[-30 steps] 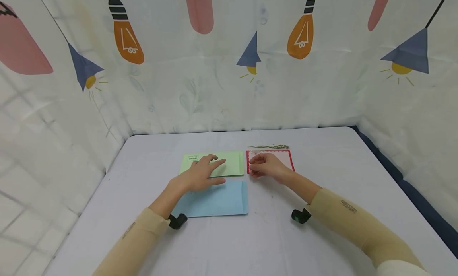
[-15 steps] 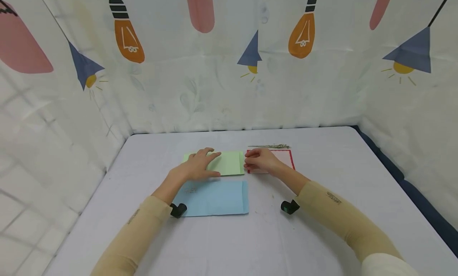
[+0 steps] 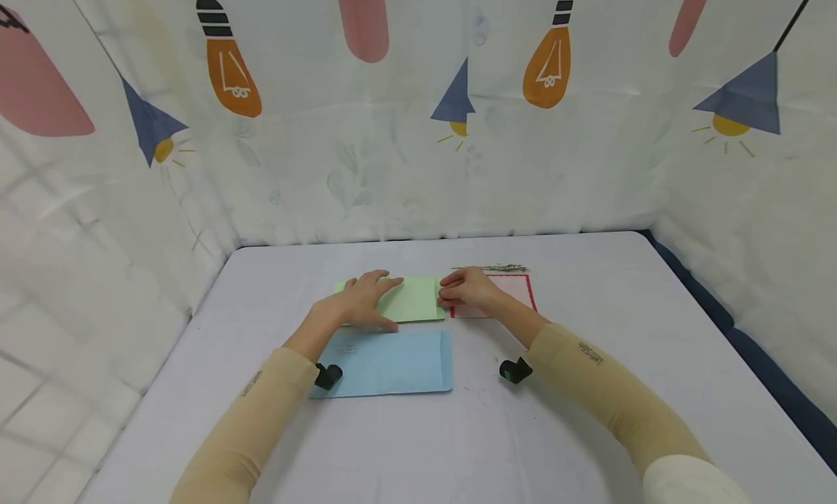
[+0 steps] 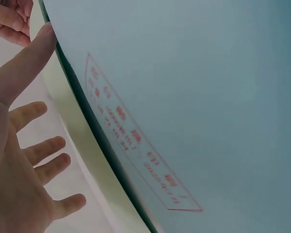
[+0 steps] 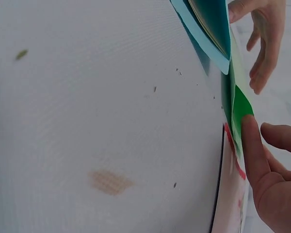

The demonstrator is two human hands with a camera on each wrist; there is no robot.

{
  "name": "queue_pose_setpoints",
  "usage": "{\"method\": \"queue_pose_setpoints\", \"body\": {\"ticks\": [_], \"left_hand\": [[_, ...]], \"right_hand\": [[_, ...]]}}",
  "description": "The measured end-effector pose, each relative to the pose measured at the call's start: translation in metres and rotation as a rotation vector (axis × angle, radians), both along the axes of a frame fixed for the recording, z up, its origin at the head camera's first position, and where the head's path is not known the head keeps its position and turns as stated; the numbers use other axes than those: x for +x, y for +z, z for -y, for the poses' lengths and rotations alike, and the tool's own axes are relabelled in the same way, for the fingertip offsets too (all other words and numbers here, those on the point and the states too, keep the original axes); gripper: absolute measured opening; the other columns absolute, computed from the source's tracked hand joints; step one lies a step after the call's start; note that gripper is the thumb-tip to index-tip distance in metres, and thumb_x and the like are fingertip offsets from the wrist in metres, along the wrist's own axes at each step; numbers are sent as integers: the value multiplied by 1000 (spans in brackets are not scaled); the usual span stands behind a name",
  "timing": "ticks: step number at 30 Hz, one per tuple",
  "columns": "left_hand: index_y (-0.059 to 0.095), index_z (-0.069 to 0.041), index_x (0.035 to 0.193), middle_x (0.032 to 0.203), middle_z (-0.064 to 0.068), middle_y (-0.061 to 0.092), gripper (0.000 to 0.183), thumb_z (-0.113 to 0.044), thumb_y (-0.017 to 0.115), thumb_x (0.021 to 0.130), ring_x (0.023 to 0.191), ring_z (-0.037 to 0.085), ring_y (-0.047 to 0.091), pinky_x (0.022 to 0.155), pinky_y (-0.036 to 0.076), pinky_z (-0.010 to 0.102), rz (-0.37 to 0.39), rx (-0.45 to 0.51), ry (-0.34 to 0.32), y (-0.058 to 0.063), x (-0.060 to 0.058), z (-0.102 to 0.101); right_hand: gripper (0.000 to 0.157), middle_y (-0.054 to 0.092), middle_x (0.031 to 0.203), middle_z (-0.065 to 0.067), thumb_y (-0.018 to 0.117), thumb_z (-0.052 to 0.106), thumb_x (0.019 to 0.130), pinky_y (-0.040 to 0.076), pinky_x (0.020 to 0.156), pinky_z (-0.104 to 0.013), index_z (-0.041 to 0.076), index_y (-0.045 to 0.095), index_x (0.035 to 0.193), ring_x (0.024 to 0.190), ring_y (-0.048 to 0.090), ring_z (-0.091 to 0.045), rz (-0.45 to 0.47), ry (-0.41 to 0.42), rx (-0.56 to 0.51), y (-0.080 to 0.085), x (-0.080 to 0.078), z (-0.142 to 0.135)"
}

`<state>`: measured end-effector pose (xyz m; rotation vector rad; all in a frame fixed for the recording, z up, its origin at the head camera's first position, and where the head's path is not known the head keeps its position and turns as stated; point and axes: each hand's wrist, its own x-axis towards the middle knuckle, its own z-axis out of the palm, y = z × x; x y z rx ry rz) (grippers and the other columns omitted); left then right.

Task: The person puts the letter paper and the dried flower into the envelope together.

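head view: my left hand (image 3: 360,301) spread over the green envelope (image 3: 415,299); my right hand (image 3: 471,289) touched its lifted flap (image 5: 240,104), whether pinching i couldn't tell; contents were hidden.

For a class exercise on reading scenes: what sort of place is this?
Probably a curtained-off tabletop workspace: a white cloth-covered table, white lamp-printed hangings behind it, and a rectangular light-blue paper envelope.

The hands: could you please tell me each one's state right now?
Left hand: open, spread over the green envelope.
Right hand: at the green envelope's flap; whether it grips cannot be told.
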<state>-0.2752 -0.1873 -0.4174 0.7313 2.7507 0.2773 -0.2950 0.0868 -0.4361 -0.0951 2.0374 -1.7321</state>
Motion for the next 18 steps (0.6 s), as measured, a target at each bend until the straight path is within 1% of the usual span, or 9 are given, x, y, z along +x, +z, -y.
{"method": "queue_pose_setpoints", "body": {"ticks": [5,10,18], "left_hand": [[30,-18,163,165,21,23,103,-56,81,83,151,40,21,114,18,70,19,-19,-10,-1,-5,0],[29,-18,164,163,20,26,103,-54,82,84,150,39,25,114,19,69,31,-34,-18,-1,-8,-2],[30,-21,164,160,16,32,103,-53,84,82,145,36,33,113,26,64,49,-13,-10,-4,-12,-1]], "right_hand": [[32,69,109,-18,69,1,97,58,83,-30,-9,61,126,92,72,-20,-5,2,50,-1,-1,3],[30,70,110,-18,70,1,97,58,82,-30,-9,63,125,90,72,-19,-26,25,92,-5,-3,6],[30,68,108,-20,67,-4,96,59,80,-32,-12,62,125,87,72,-21,1,12,51,-9,-5,12]]}}
